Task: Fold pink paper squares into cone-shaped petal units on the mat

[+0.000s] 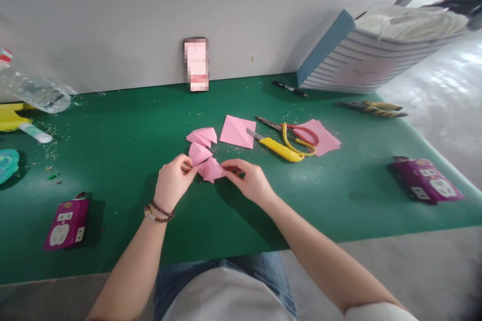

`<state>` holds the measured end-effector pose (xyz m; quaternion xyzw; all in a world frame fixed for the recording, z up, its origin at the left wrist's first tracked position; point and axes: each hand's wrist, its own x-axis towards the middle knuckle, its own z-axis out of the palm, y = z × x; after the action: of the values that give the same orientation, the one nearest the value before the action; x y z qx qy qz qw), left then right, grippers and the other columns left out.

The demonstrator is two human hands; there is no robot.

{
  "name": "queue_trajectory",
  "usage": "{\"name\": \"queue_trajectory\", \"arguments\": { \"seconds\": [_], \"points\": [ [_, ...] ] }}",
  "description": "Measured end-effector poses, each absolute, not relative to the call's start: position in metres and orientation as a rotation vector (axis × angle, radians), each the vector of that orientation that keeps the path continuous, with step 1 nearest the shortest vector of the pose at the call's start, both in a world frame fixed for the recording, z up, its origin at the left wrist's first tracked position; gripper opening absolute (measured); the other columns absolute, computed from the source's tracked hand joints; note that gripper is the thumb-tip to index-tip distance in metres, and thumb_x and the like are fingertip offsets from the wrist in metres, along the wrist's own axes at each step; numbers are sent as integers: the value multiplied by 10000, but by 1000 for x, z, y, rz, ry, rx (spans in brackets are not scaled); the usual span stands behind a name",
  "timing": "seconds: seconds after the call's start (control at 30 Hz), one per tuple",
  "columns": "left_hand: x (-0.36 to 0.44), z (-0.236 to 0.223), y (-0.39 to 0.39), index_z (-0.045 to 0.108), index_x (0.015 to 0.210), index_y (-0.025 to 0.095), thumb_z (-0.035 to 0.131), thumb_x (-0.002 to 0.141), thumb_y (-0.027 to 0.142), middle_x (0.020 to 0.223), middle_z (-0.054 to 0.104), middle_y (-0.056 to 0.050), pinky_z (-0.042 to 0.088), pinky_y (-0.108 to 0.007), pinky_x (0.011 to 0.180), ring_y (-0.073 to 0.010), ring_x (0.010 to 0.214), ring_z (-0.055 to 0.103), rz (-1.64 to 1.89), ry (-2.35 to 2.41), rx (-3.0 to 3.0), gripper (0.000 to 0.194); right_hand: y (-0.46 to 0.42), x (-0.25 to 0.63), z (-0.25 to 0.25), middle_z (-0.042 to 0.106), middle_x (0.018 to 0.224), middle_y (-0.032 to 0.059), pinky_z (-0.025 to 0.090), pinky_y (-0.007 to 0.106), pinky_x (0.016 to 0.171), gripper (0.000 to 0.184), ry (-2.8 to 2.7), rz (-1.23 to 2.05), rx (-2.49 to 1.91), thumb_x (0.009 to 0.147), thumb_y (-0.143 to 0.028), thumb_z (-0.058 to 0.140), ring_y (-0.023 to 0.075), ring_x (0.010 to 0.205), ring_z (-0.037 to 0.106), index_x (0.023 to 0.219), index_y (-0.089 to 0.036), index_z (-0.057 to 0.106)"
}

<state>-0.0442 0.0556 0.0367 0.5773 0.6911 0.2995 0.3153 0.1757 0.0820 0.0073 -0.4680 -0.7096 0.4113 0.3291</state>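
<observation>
While my left hand (173,176) pinches one side between thumb and fingers, my right hand (246,178) nips the opposite tip, both grips closed down to the thin folded pink paper (211,169). It sits between my hands, near the middle of the smooth green tabletop (128,130), all angular facets and pointed corners. Just beyond it are a cone-like pink fold (199,153) and, farther off, a fan-shaped pink piece (202,136). Right of these lies a flat pink square (235,133), crisply creased; the metal tip of a ridged yellow cutter (282,150) overlaps its right edge. Scissors (281,127) with looped red and yellow handles rest partly over more pink sheets (327,139). Farther right are metal pliers (367,107) with yellow grips and, nearer, a boxy purple socket block (429,179). A clear, ribbed plastic bottle (35,90) lies far left.
</observation>
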Motion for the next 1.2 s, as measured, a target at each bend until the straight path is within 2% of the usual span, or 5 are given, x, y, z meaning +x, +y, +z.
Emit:
{"name": "queue_trajectory", "arguments": {
  "seconds": [0.17, 0.33, 0.8, 1.07, 1.2],
  "points": [
    [-49, 40, 55, 658, 893, 225, 586, 863, 333, 721, 692, -10, 416, -259, 571, -179, 617, 643, 613, 1912, 1749, 133, 75, 167, 8, 731, 852, 37, 520, 298, 706, 222, -2141, 743, -1255, 909, -262, 544, 178, 742, 651, 1078, -227, 684],
    [-48, 37, 52, 670, 1103, 222, 772, 720, 421, 869, 643, -25, 447, -268, 600, -162, 641, 596, 573, 1763, 1900, 443, 69, 160, 13, 725, 829, 42, 477, 271, 670, 361, -2301, 566, -1292, 910, -276, 561, 183, 726, 656, 1265, -234, 616],
    [-39, 31, 54, 677, 878, 184, 643, 853, 252, 702, 609, -11, 364, -261, 585, -168, 638, 566, 609, 1956, 2022, 81, 77, 143, 12, 718, 797, 38, 440, 265, 622, 285, -2310, 596, -1339, 929, -423, 590, 184, 710, 667, 1091, -192, 631],
    [-32, 35, 51, 606, 794, 191, 573, 883, 244, 689, 596, -4, 373, -239, 573, -139, 597, 544, 838, 1891, 2115, 108, 136, 193, 26, 708, 1119, 145, 466, 411, 901, 269, -2503, -15, -1397, 920, -218, 588, 303, 1094, 610, 1175, -149, 642],
    [-28, 35, 50, 598, 787, 189, 567, 898, 240, 697, 606, 0, 397, -225, 591, -122, 598, 547, 895, 1804, 2165, 126, 162, 210, 20, 736, 1032, 116, 402, 418, 1011, 213, -2699, -85, -1233, 927, -137, 530, 268, 1062, 631, 1072, -151, 685]
  ]
}}
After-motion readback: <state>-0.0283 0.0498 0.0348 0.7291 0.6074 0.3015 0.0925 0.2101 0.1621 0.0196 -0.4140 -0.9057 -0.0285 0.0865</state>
